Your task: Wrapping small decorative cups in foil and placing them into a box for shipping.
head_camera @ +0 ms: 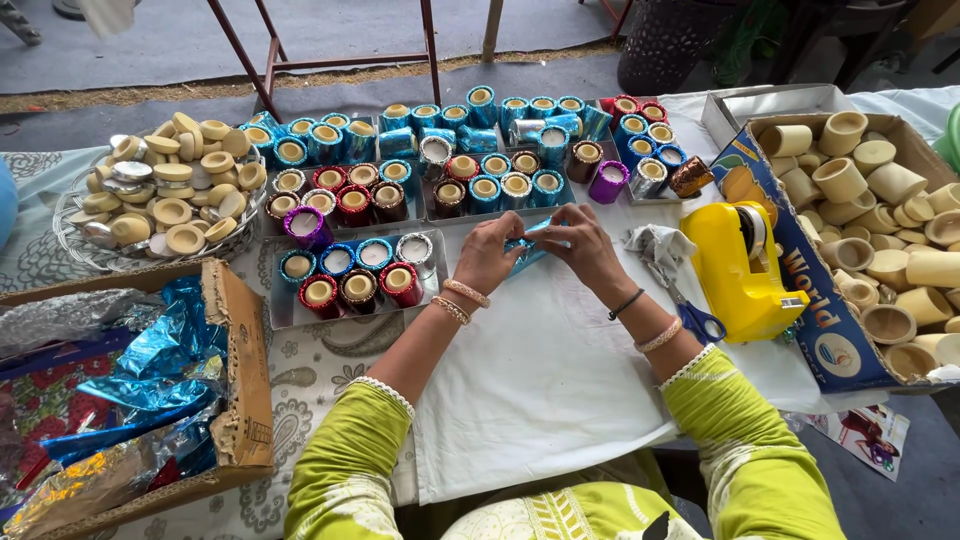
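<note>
You're sitting at the table with both hands working right in the middle, on the white cloth [540, 370]. Your left hand [487, 255] and right hand [585, 248] are coming together on a small cup wrapped in shiny blue foil [528, 246], fingers pinching it from either side, so both hands are clamped on that one piece. It's being held just above the cloth, right in front of the trays.

Those grey trays [283, 308] are sitting just beyond your hands and they're packed with finished foil-wrapped cups [400, 282] in blue, red, purple and silver, most showing a pale waxy top. Off to your left a wire basket [75, 250] is holding a heap of plain tan discs [172, 211]. Closer to you on that side, a cardboard box [245, 400] is lying full of crumpled foil sheets [160, 380], mostly blue with some gold and silver.

On your right, a yellow tape dispenser [740, 270] is standing just beside a pair of blue-handled scissors [695, 318], and a crumpled bit of white paper [655, 243] is lying near your right hand. Past that, a big open carton [800, 320] is holding loads of bare unwrapped cups [840, 180].
</note>
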